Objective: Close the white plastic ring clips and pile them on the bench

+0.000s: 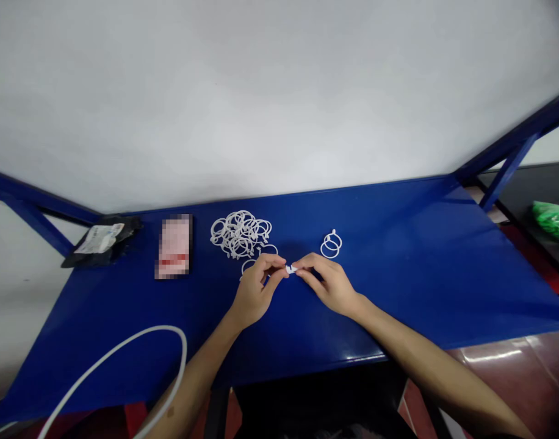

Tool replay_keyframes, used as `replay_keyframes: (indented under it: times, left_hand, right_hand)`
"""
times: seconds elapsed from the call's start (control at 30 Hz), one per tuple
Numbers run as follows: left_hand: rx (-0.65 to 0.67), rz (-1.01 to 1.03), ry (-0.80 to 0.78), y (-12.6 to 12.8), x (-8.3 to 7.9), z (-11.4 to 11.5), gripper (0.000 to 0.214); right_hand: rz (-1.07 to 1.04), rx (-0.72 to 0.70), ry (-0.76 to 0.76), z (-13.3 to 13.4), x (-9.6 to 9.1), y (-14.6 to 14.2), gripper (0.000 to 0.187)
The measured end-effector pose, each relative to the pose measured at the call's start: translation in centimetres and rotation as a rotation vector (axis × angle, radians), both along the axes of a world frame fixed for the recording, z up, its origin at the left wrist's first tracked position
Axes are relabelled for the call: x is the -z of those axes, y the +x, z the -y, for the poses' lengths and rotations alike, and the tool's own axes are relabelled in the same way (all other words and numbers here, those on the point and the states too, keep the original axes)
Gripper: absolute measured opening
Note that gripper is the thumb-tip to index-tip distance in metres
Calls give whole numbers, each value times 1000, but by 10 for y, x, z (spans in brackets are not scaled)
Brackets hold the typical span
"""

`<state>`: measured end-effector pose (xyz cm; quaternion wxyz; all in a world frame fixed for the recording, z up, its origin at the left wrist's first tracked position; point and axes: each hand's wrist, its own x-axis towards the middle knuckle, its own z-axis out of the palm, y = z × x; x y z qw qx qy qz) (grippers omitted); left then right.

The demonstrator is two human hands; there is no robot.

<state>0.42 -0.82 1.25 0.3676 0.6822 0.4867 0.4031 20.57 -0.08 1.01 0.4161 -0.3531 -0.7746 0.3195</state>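
A small white plastic piece (291, 269) is pinched between my two hands, above the table. My left hand (256, 289) grips its left end with thumb and forefinger. On its other end are the thumb and forefinger of my right hand (332, 283). My fingertips cover much of the piece, so its full shape is hidden. Behind my left hand lies a loose pile of white curtain rings (240, 231) with small knobs. A few rings lie apart from the pile, partly covered by that hand. Two overlapping rings (331, 245) rest beyond my right hand.
The blue table (412, 256) meets a pale wall at the back. A blurred-out pink and white rectangular object (174, 247) lies left of the pile. Farther left is a black plastic bag (100, 241) with a label. A white cable (124, 341) loops across the lower left.
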Motion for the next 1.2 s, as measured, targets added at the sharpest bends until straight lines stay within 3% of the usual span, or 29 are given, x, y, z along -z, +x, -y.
replay_keyframes:
  times: [0.2, 0.4, 0.57, 0.7, 0.83, 1.0, 1.1, 1.2]
  left_hand:
    - [-51, -107, 153, 6, 7, 3, 8]
    - [2, -142, 417, 12, 17, 6, 15]
    - [55, -255, 470, 7, 13, 1, 13]
    - [-50, -588, 510, -5, 7, -6, 14]
    - [-139, -867, 487, -14, 12, -11, 14]
    - [-69, -818, 584, -7, 12, -9, 10]
    - [-16, -712, 690, -1, 7, -5, 6]
    - [63, -640, 769, 2, 5, -2, 9]
  right_hand:
    - [-24, 35, -94, 1, 3, -1, 14]
    - [29, 15, -13, 5, 13, -1, 20]
    - [88, 45, -3, 3, 11, -1, 18]
    - [201, 177, 93, -9, 7, 7, 15]
    - [396, 378, 212, -24, 8, 28, 19]
    - [596, 607, 258, -31, 7, 41, 27]
    - [442, 542, 198, -26, 3, 33, 26]
    - [202, 290, -22, -18, 1, 20, 22]
